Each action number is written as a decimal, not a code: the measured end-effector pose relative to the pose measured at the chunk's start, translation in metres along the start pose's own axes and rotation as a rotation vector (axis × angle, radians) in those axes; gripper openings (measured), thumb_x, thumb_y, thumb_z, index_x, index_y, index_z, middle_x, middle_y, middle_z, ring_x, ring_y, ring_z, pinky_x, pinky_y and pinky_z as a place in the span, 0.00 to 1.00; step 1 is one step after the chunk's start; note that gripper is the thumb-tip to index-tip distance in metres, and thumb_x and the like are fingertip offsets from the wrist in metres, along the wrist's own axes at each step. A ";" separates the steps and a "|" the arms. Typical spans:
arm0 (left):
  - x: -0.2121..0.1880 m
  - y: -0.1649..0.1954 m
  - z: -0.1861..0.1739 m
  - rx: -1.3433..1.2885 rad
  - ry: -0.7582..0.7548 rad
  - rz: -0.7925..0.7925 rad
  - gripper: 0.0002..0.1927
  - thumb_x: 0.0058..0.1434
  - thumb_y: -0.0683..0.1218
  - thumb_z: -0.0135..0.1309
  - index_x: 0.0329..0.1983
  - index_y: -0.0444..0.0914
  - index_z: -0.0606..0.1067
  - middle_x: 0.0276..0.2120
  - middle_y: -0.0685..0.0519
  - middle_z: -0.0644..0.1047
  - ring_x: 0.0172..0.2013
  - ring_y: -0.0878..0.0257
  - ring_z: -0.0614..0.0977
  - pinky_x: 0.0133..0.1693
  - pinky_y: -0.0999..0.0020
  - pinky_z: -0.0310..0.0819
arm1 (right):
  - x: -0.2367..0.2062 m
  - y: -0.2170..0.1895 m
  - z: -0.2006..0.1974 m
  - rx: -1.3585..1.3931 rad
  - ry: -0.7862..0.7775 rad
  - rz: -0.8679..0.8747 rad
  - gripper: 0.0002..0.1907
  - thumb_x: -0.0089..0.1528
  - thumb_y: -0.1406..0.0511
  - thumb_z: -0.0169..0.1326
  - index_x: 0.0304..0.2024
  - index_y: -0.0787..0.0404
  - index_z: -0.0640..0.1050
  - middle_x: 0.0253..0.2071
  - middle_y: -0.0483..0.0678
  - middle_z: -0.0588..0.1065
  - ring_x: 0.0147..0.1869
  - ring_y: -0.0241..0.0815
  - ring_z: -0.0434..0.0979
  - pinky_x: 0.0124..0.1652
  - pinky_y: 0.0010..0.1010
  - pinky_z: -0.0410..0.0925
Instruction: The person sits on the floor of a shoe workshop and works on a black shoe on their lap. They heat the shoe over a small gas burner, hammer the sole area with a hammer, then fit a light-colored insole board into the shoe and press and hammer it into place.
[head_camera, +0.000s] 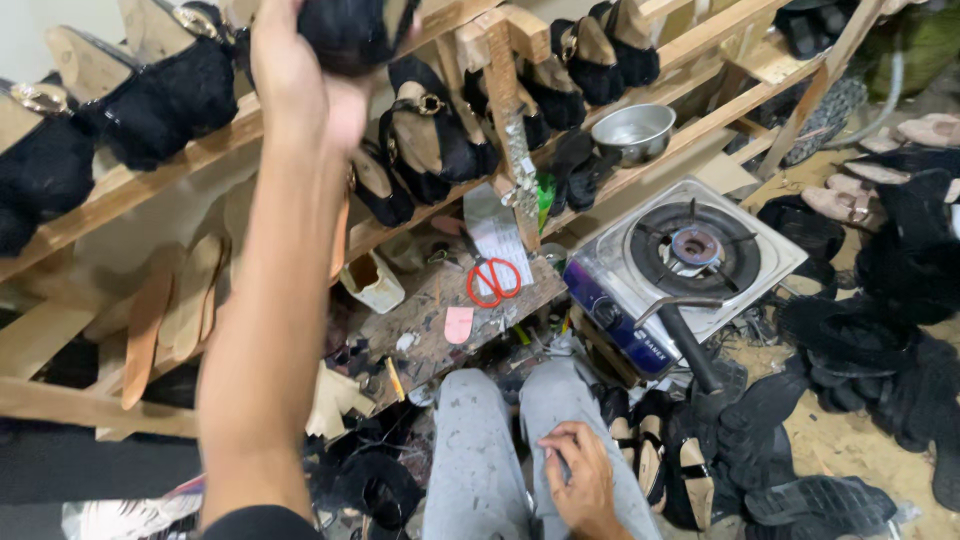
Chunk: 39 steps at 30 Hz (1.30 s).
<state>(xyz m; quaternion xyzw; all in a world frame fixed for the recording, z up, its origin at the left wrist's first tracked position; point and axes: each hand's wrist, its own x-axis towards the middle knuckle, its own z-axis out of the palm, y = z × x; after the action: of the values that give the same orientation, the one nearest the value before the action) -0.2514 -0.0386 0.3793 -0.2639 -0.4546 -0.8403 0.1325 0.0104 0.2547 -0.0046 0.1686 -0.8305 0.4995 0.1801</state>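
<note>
The black shoe (350, 35) is a dark, fuzzy-textured upper, seen only in part at the top edge of the view, level with the highest rail of the slanted wooden rack (130, 175). The left hand (300, 85) is raised high on a straight, outstretched arm, the fingers wrapped around the shoe from the left and gripping it. Just beside it on the rack sit more black shoes with tan insoles and gold buckles (430, 130), toes tilted downward along the rails.

The right hand (580, 480) lies low on the person's right knee, on grey, paint-flecked trousers (480, 460); its fingers are loosely curled against the cloth and hold nothing.

Between the knees and the rack stands a small, scuffed wooden worktop (420, 320) carrying red-handled scissors (492, 280) and a pink insole piece (458, 324). To the right is a single-burner gas stove (690, 255) with a black-handled tool (685, 345) lying across its front. A metal bowl (633, 130) rests on a lower rail of the rack. Black soles and sandals (860, 340) are heaped on the floor at right.
</note>
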 end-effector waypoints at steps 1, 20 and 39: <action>-0.034 0.003 0.002 -0.037 0.063 -0.033 0.21 0.72 0.51 0.44 0.58 0.30 0.71 0.53 0.40 0.78 0.52 0.45 0.83 0.58 0.36 0.81 | 0.000 0.000 0.000 0.028 0.014 0.011 0.10 0.53 0.73 0.57 0.36 0.57 0.81 0.42 0.49 0.75 0.47 0.50 0.76 0.47 0.37 0.69; -0.460 -0.153 -0.076 0.007 0.917 -0.776 0.19 0.67 0.52 0.43 0.56 0.39 0.71 0.51 0.46 0.76 0.45 0.49 0.82 0.37 0.37 0.77 | -0.031 0.041 0.008 0.587 0.196 0.427 0.18 0.69 0.74 0.47 0.62 0.64 0.65 0.52 0.49 0.69 0.44 0.36 0.73 0.43 0.28 0.71; -0.444 -0.093 -0.235 1.759 1.043 -0.405 0.16 0.56 0.46 0.66 0.39 0.32 0.75 0.38 0.41 0.76 0.38 0.45 0.80 0.40 0.52 0.75 | -0.031 0.039 0.023 0.622 0.197 0.359 0.12 0.76 0.71 0.43 0.61 0.64 0.65 0.48 0.49 0.70 0.44 0.37 0.72 0.43 0.28 0.69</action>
<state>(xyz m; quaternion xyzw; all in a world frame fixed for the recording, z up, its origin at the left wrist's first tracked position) -0.0036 -0.1908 -0.0409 0.4029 -0.8285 -0.2286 0.3145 0.0162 0.2550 -0.0589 0.0180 -0.6341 0.7654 0.1087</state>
